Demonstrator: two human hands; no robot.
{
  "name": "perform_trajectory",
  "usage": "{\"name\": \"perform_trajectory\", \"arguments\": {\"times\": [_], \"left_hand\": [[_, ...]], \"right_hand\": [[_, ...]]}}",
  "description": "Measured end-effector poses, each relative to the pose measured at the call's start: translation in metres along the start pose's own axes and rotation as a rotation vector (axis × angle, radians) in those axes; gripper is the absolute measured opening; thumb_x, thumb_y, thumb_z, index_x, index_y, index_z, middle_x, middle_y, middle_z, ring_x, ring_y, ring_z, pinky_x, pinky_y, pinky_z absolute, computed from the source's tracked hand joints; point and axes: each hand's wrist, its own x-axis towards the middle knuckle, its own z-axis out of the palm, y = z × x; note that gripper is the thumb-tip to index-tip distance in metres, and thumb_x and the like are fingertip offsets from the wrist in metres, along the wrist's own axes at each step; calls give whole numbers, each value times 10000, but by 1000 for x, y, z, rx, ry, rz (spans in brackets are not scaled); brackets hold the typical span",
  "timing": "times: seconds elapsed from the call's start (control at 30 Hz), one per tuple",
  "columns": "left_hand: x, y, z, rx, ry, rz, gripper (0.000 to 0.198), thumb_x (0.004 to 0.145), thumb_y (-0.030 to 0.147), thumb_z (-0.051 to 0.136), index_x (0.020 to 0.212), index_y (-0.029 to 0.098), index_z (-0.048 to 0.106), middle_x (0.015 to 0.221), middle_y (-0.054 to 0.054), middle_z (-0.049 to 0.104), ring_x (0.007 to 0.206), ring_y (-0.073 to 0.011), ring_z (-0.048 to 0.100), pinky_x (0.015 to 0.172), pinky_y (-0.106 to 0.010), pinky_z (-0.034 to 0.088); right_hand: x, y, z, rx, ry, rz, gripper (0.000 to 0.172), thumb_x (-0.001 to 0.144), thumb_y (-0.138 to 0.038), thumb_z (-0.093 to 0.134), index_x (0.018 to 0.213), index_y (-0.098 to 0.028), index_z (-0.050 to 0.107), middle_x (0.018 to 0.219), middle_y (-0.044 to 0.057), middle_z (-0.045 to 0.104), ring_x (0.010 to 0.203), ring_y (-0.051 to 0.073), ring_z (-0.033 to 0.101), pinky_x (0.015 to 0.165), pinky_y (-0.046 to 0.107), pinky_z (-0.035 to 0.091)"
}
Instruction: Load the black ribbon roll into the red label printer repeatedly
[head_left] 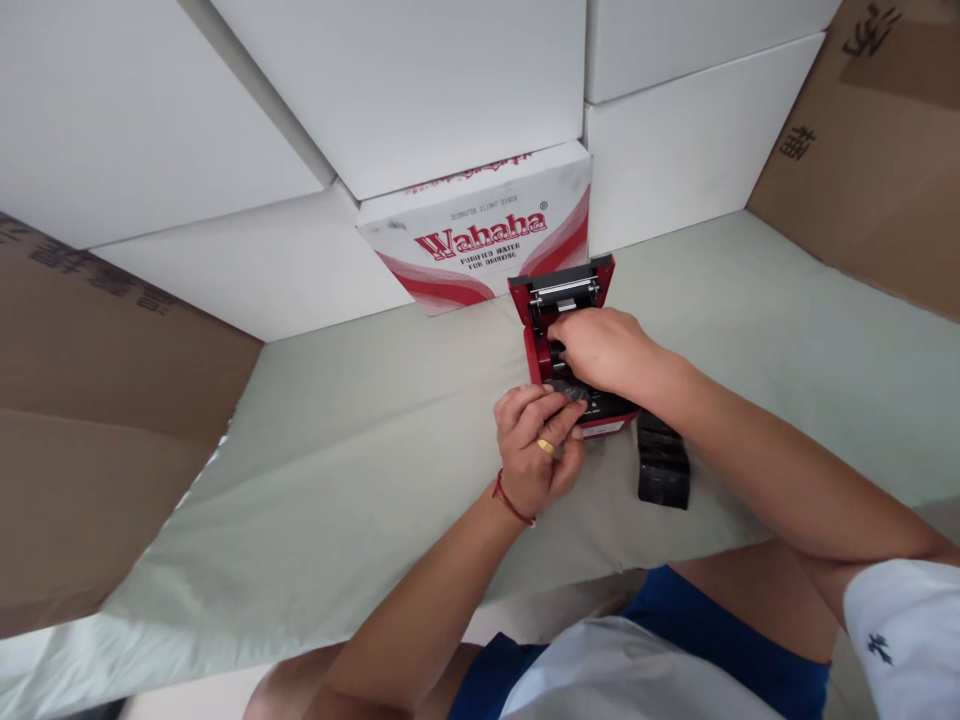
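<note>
A small red and black printer (534, 350) stands on the cloth with its lid (568, 285) raised, showing a roller inside. My right hand (607, 348) reaches into the open body from the right, fingers bent together; its fingertips and whatever they grip are hidden inside. At the printer's front left, my left hand (536, 440) has its fingers curled and pressed against dark crumpled film (571, 388), which it seems to pinch at the front edge. A strip of shiny black film (664, 470) lies on the cloth just right of the printer, partly under my right forearm.
A pale green cloth (360, 460) covers the table. Behind the printer lies a white and red Wahaba water carton (487, 240), against stacked white boxes (420, 80). Brown cardboard boxes stand at the left (97, 430) and right (877, 180). The table's front edge runs near my lap.
</note>
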Motion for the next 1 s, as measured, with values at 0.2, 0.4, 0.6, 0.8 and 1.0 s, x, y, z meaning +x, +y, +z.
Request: {"name": "perform_trajectory", "arguments": {"times": [0.2, 0.4, 0.6, 0.8, 1.0], "left_hand": [[3, 8, -1, 38, -32, 61, 321, 907, 141, 668, 1212, 219, 730, 1009, -56, 791, 1052, -238, 710, 1045, -441, 502], [3, 12, 2, -38, -56, 108, 410, 896, 100, 643, 1287, 212, 696, 1062, -47, 802, 1088, -217, 750, 1092, -414, 478], [1, 13, 4, 31, -128, 104, 614, 935, 187, 648, 1542, 224, 567, 1105, -75, 759, 1099, -254, 713, 1001, -422, 455], [3, 29, 4, 138, -179, 35, 515, 962, 178, 635, 1473, 238, 623, 1120, -86, 723, 1146, -258, 657, 1048, -427, 414], [-3, 35, 7, 252, -113, 33, 329, 981, 220, 647, 1301, 231, 718, 1016, -81, 652, 1084, -256, 565, 1046, -426, 381]], "right_hand": [[-22, 29, -26, 375, 615, -85, 318, 1101, -352, 510, 1117, -263, 815, 1013, 35, 826, 948, 228, 748, 871, 354, 547], [16, 56, -4, 316, 744, -114, 418, 1101, -439, 477, 1302, -183, 739, 1275, 131, 771, 1171, 309, 680, 1079, 476, 510], [-11, 45, 23, 417, 695, -195, 408, 1112, -420, 453, 1291, -229, 765, 1318, 113, 769, 1235, 275, 672, 1132, 450, 500], [-51, 52, 49, 584, 644, -368, 354, 1126, -336, 479, 1156, -228, 815, 1237, 84, 836, 1224, 229, 744, 1140, 449, 544], [-67, 50, 56, 461, 617, -352, 356, 1125, -280, 491, 1193, -194, 830, 1280, 76, 829, 1259, 238, 762, 1236, 493, 494]]}}
